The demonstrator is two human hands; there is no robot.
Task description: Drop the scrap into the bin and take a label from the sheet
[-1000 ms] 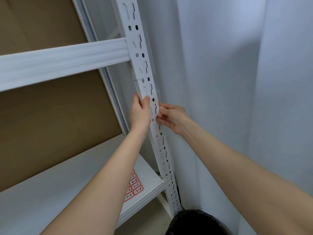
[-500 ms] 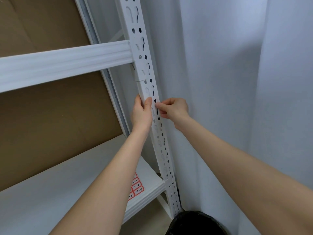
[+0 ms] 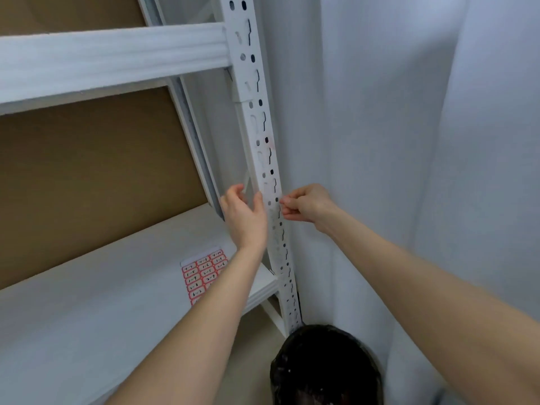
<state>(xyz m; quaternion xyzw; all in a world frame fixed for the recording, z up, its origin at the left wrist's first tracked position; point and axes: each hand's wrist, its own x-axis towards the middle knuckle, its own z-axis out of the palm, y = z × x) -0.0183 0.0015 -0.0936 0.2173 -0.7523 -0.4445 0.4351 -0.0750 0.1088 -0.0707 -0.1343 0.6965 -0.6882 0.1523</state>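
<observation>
Head view: what was pinched in the right hand (image 3: pixel 306 204) against the slotted upright (image 3: pixel 264 159) couldn't be made out. Left hand (image 3: pixel 245 214) was held loosely curled beside the upright, nothing gripped. Label sheet (image 3: pixel 204 273) partly hidden by forearm.

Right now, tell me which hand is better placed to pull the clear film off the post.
Probably the right hand: its fingers pinch at the upright post where the clear film lies. The left hand is open beside it.

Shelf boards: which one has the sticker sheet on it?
The lower white shelf board, below the left hand, carries the red-bordered label sheet near its right end; the upper white beam carries nothing visible.
</observation>
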